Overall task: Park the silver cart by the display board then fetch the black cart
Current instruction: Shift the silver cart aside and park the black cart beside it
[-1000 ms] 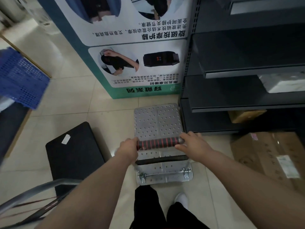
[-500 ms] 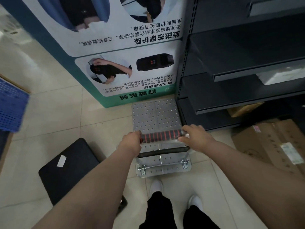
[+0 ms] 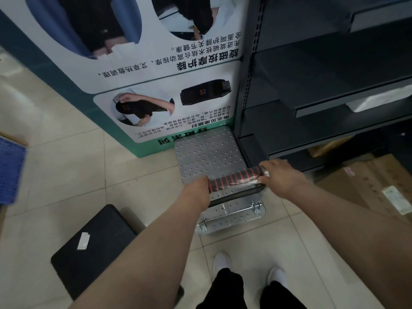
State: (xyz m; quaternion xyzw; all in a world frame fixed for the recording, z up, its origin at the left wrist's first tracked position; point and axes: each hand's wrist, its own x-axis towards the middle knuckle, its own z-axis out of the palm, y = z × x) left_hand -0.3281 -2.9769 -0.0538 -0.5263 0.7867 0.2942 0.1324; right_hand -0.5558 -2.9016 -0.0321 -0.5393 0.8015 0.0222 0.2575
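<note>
The silver cart point(image 3: 207, 152), a perforated metal platform with a red-and-black striped handle point(image 3: 234, 180), stands on the tiled floor. Its front edge touches the base of the display board point(image 3: 160, 85), a white and green poster panel. My left hand point(image 3: 197, 192) grips the handle's left end. My right hand point(image 3: 282, 177) grips its right end. The black cart point(image 3: 93, 248), a flat black platform with a white sticker, lies on the floor at lower left, partly hidden behind my left forearm.
Dark metal shelving point(image 3: 323, 85) rises right of the silver cart, almost against its side. Cardboard boxes point(image 3: 374, 186) lie on the floor under and beside the shelves. A blue plastic crate point(image 3: 11, 172) is at the left edge. My feet point(image 3: 245, 268) stand behind the cart.
The silver cart has rolled forward until its front reaches the board's base. I have stepped after it, and the black cart has dropped back to my lower left.
</note>
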